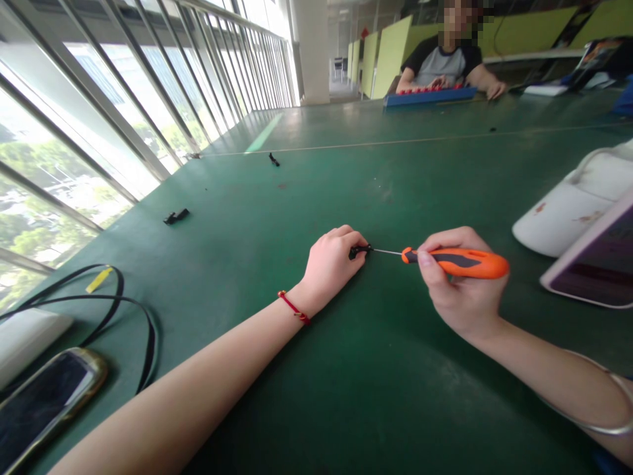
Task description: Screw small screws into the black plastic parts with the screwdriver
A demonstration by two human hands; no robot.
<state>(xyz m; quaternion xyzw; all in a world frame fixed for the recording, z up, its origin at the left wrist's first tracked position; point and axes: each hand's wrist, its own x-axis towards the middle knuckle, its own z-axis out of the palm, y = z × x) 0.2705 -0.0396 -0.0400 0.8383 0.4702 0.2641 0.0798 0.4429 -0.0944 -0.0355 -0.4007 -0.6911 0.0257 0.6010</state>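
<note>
Near the middle of the green table (346, 369), my left hand (333, 264) pinches a small black part (357, 251) between thumb and fingers, low against the tabletop. Most of that part is hidden, so its kind does not show. My right hand (459, 297) is wrapped round the orange and dark grey handle of a screwdriver (465, 262). The thin metal shaft lies nearly level and points left. Its tip meets the right end of the black part; whether it sits in a screw is too small to tell.
Two small black pieces (177, 216) (273, 159) lie farther off at left. A phone (49, 402), a black cable (148, 343) and a white box (30, 340) are at lower left. White objects (558, 218) and a tablet-like device (598, 264) stand right. A person (442, 63) sits opposite behind a blue tray (430, 97).
</note>
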